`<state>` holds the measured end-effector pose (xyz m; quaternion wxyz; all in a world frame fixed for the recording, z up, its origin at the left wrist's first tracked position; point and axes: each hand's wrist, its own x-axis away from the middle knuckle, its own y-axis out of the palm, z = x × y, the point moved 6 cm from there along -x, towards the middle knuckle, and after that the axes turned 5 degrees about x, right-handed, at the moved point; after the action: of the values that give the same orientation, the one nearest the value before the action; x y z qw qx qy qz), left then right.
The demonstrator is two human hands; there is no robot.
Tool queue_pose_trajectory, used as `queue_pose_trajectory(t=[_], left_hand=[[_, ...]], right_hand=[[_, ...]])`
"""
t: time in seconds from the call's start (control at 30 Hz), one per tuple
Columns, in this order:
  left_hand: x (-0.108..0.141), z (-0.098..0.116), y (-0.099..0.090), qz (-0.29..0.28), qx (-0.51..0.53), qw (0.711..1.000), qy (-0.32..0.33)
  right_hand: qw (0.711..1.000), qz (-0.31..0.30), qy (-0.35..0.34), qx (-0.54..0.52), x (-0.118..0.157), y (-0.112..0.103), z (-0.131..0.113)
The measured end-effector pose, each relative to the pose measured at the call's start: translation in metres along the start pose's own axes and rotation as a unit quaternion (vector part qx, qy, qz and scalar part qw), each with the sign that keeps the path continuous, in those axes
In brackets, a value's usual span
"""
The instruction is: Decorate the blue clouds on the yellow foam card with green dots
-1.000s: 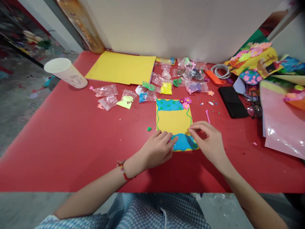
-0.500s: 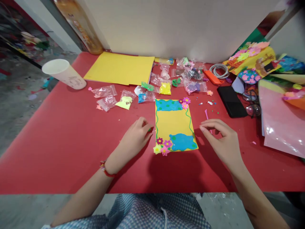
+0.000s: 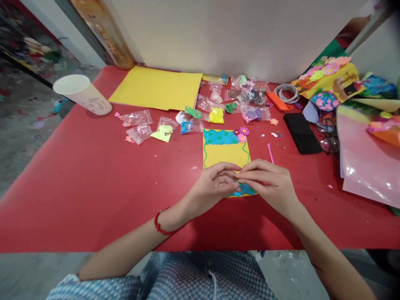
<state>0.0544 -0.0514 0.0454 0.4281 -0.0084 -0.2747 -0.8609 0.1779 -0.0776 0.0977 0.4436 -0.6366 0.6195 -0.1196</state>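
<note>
My left hand hovers over the lower part of a yellow card, palm turned to the right, its fingers loosely curled. My right hand meets it there, thumb and fingertips pinched together at the left fingertips. A tiny bit of green clay seems to show between them, mostly hidden. The yellow card has a blue clay band with green dots, wavy green side lines and pink clay flowers at its upper right corner. Its lower left corner is covered by my left hand. A pink modelling stick lies right of the card.
Small bags of coloured clay lie behind the card. A yellow folder, paper cup and bottle stand or lie at left. At right are a black phone, glasses, a cable and a pink sheet.
Both hands have moved inward from the card's two sides and now meet above its lower part. The green bit was at my left fingertips; the lower flowers are now covered.
</note>
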Motion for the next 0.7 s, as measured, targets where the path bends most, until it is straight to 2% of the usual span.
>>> queue_pose_trajectory(t=[0.1,0.2,0.47,0.53,0.63,0.7], left_hand=[[-0.002,0.000,0.000,0.006,0.043,0.998,-0.036],[-0.005,0.005,-0.003,0.008,0.043,0.997,-0.065],[-0.019,0.005,-0.004,-0.030,0.094,0.989,-0.107],[-0.018,0.003,-0.007,-0.029,0.092,0.989,-0.110],[-0.016,0.004,-0.015,-0.005,0.072,0.993,-0.092],[-0.014,0.005,-0.020,0.008,0.061,0.995,-0.072]], right_hand=[[1.000,-0.012,-0.001,-0.012,-0.002,0.000,0.000],[1.000,-0.014,-0.006,-0.023,-0.004,-0.002,-0.002],[0.999,-0.014,-0.025,0.027,-0.011,-0.004,-0.011],[1.000,0.006,0.007,0.022,-0.011,-0.008,-0.008],[0.991,0.096,0.092,-0.029,-0.003,-0.021,0.004],[0.981,0.122,0.140,-0.049,0.004,-0.025,0.012]])
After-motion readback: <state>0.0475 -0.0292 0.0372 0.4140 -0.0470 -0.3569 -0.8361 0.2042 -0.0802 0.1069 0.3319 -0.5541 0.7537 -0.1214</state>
